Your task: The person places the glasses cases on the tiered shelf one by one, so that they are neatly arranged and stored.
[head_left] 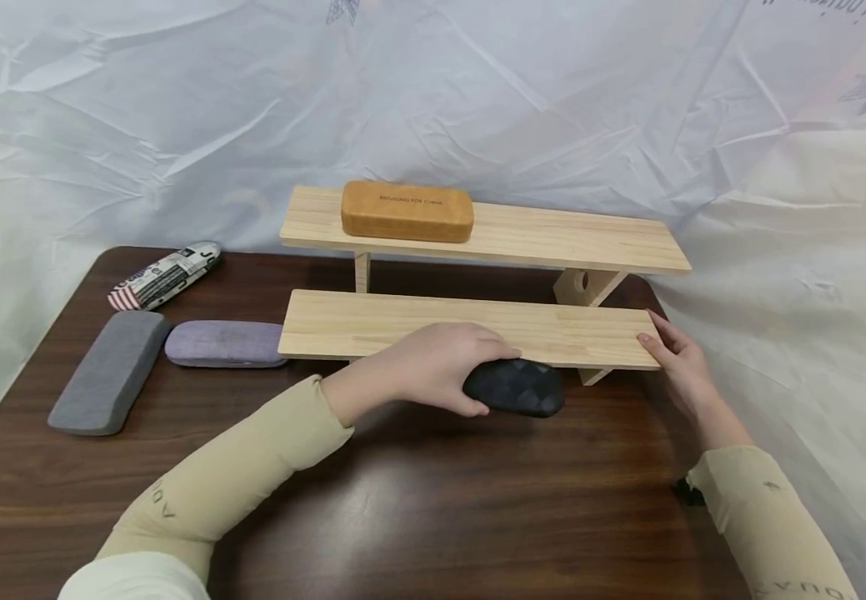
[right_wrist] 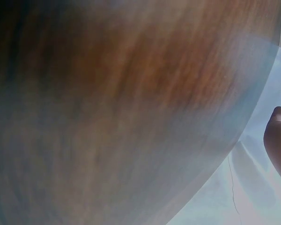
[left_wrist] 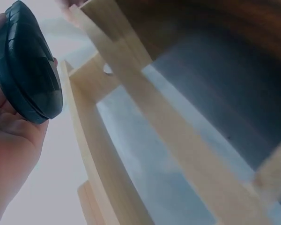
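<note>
My left hand grips a black glasses case with a faceted surface, just in front of the lower board of a two-tier wooden shelf. In the left wrist view the same case looks dark green-black and is closed, held between thumb and fingers. My right hand holds the right end of the lower board, its thumb on top; the other fingers are partly hidden behind the edge. A tan glasses case with printed lettering lies on the upper board, left of its middle.
On the table's left side lie a newsprint-patterned case, a grey case and a purple case, whose right end meets the lower board's left end in view. A pale sheet hangs behind the dark wooden table.
</note>
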Demonstrator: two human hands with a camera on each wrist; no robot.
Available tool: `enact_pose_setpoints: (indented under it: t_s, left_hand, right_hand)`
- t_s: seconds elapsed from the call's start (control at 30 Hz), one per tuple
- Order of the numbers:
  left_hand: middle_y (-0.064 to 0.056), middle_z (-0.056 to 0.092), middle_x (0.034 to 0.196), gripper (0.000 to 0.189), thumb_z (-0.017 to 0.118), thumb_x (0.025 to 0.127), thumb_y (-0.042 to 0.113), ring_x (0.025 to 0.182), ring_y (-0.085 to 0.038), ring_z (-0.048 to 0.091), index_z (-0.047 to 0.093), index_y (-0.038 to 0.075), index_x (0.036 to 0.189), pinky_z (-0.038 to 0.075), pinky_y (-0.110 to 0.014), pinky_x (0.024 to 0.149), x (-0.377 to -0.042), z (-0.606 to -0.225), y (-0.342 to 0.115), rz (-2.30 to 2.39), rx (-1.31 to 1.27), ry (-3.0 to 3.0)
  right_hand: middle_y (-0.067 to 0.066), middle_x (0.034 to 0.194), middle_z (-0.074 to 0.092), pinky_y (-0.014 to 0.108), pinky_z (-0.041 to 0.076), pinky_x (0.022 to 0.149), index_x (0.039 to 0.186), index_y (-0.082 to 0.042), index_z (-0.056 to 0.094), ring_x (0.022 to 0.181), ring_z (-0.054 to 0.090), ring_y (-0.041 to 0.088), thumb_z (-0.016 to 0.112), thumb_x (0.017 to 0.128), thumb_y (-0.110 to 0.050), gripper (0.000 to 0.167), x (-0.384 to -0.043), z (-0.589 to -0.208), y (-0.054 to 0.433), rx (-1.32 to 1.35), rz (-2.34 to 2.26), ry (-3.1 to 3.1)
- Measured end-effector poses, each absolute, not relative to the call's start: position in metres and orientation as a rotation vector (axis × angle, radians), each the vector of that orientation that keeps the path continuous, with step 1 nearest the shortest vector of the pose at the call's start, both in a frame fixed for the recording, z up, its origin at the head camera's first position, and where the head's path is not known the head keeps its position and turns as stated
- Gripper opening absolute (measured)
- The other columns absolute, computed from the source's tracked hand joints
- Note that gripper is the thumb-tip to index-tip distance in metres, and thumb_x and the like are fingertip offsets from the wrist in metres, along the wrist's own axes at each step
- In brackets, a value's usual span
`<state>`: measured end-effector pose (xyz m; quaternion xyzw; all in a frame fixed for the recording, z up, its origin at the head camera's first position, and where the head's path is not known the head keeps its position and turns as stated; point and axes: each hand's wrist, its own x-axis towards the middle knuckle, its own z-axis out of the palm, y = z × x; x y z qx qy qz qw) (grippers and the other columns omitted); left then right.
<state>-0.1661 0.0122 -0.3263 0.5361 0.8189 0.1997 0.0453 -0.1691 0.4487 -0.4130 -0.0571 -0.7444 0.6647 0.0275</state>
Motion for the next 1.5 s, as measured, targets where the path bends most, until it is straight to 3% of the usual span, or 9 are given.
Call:
enact_pose_setpoints:
  t_s: [0.63, 0.93, 1.13, 1.5]
  left_hand:
    - [-0.005, 0.057, 0.158, 0.08, 0.084, 0.091, 0.037, 0.146, -0.019, 0.055, 0.05, 0.01, 0.158, 0.043, -0.033, 0.123, -0.225, -0.256, 0.063, 0.477, 1.66, 2.606]
    - [-0.006, 0.056, 0.158, 0.076, 0.081, 0.094, 0.035, 0.147, -0.02, 0.053, 0.049, 0.01, 0.158, 0.042, -0.034, 0.123, -0.253, -0.245, 0.073, 0.462, 1.601, 2.682]
    - [-0.004, 0.056, 0.159, 0.074, 0.079, 0.095, 0.03, 0.146, -0.019, 0.053, 0.049, 0.009, 0.159, 0.041, -0.03, 0.122, -0.27, -0.235, 0.082, 0.521, 1.524, 2.7]
    - [-0.001, 0.056, 0.159, 0.068, 0.077, 0.097, 0.026, 0.146, -0.017, 0.051, 0.051, 0.011, 0.158, 0.04, -0.028, 0.122, -0.293, -0.233, 0.093, 0.511, 1.396, 2.725]
  right_hand:
    - [-0.024, 0.117, 0.058, 0.005, 0.052, 0.081, 0.167, -0.003, 0.027, 0.1, 0.058, -0.007, 0.066, 0.106, -0.014, 0.073, -0.173, -0.414, 0.451, -0.195, 1.997, -2.348]
    - [-0.016, 0.131, 0.053, 0.004, 0.051, 0.083, 0.168, -0.005, 0.026, 0.105, 0.054, -0.006, 0.066, 0.107, -0.018, 0.074, -0.172, -0.416, 0.45, -0.205, 1.947, -2.409]
    - [-0.023, 0.12, 0.056, 0.005, 0.051, 0.082, 0.167, -0.003, 0.027, 0.103, 0.056, -0.007, 0.065, 0.107, -0.015, 0.072, -0.171, -0.415, 0.451, -0.173, 1.98, -2.362]
    - [-0.023, 0.122, 0.057, 0.005, 0.051, 0.084, 0.167, -0.002, 0.027, 0.105, 0.057, -0.008, 0.064, 0.107, -0.012, 0.072, -0.17, -0.415, 0.451, -0.148, 2.032, -2.318]
